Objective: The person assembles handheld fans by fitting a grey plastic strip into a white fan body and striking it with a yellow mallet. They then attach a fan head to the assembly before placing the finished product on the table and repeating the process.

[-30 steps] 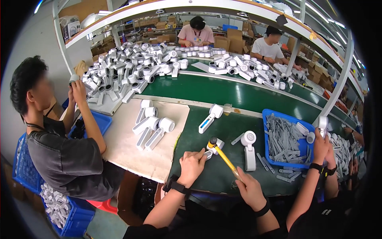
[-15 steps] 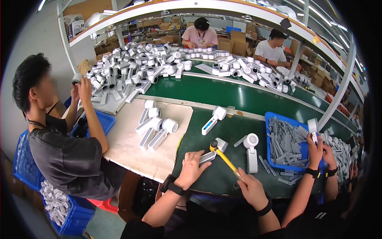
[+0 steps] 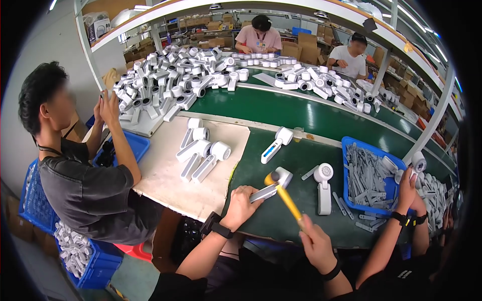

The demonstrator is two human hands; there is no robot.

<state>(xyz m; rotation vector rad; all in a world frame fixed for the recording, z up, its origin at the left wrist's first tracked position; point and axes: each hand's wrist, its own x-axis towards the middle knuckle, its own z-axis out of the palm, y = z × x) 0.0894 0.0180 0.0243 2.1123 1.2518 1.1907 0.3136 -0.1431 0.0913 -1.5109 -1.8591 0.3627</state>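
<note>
In my right hand (image 3: 320, 247) is the handle of a hammer (image 3: 290, 204) with a yellow shaft and a dark head. The hammer head is over a white-and-grey handheld fan (image 3: 284, 177) lying on the green table, and hides part of it; whether the two touch I cannot tell. My left hand (image 3: 242, 208) has its fingers closed on the near end of that fan's handle. Just right of the hammer lies another handheld fan (image 3: 324, 193) with its round grille up. Beyond my hands rests a fan (image 3: 276, 145) with a blue strip in its handle.
Several fans (image 3: 203, 153) lie on the beige sheet to the left. A blue tray (image 3: 346, 173) of grey strips stands right, where a co-worker's hands (image 3: 409, 193) hold a fan. Another co-worker (image 3: 83, 165) sits left. Fan heaps (image 3: 170, 83) lie beyond, under a shelf frame (image 3: 432, 123).
My left fingers, flatter before, now close round the fan handle. The hammer is still over the fan, its shaft now steeper. The co-worker at right has turned the fan they hold.
</note>
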